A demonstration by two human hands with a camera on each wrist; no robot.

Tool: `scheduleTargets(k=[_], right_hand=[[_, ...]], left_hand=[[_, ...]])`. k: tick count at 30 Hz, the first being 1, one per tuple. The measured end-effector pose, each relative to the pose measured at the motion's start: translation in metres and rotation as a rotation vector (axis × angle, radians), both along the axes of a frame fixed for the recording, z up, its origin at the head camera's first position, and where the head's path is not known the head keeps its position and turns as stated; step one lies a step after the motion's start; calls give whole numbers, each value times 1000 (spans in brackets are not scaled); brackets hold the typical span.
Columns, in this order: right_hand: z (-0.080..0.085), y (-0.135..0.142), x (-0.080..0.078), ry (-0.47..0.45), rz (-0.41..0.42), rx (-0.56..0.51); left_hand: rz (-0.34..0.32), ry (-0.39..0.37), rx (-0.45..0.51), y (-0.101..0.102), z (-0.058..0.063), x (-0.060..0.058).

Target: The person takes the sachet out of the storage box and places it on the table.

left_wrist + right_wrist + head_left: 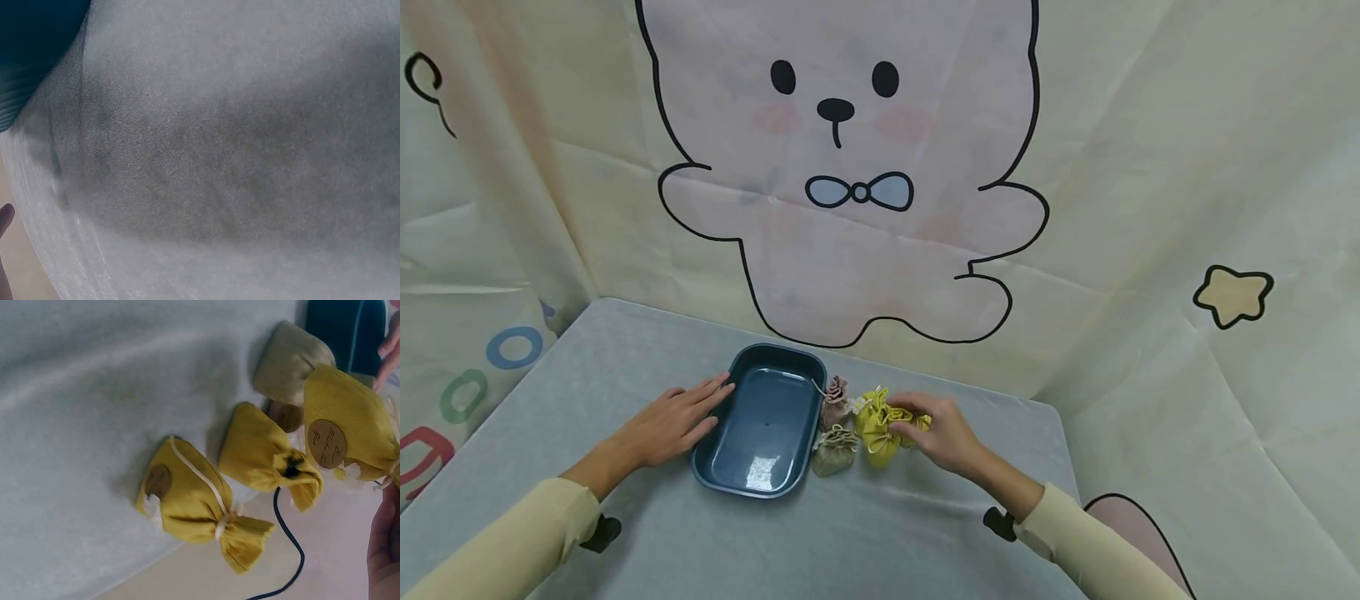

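My left hand (677, 423) rests its extended fingers on the left rim of a blue rectangular tray (763, 429); a corner of that tray shows in the left wrist view. To the tray's right, my right hand (946, 435) pinches the gathered neck of a yellow drawstring pouch (344, 419) bearing a round brown label. Two more yellow pouches, one (253, 450) nearer and one (187, 494) farther from the held one, lie on the table in the right wrist view. Against the tray's right side sit a pinkish pouch (835, 407) and a beige pouch (832, 457).
A light grey cloth covers the table (647, 367). Behind it hangs a cream curtain (1112, 208) printed with a large bear and a star. A dark cord (300, 550) shows beside the yellow pouches in the right wrist view.
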State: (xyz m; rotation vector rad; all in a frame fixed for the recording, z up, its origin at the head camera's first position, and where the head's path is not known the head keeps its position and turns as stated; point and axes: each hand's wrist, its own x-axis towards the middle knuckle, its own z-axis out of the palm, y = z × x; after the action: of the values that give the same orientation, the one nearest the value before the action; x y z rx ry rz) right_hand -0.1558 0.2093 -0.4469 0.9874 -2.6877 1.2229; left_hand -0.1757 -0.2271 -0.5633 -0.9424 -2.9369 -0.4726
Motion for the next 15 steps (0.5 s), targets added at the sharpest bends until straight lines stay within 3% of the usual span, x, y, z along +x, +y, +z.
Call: scheduleTargets(k=[10, 15], right_hand=[[-28, -6, 5, -66, 19, 72], [-43, -8, 5, -117, 6, 59]], left_hand=[[-2, 24, 2, -1, 1, 0], [-10, 24, 4, 0, 3, 2]])
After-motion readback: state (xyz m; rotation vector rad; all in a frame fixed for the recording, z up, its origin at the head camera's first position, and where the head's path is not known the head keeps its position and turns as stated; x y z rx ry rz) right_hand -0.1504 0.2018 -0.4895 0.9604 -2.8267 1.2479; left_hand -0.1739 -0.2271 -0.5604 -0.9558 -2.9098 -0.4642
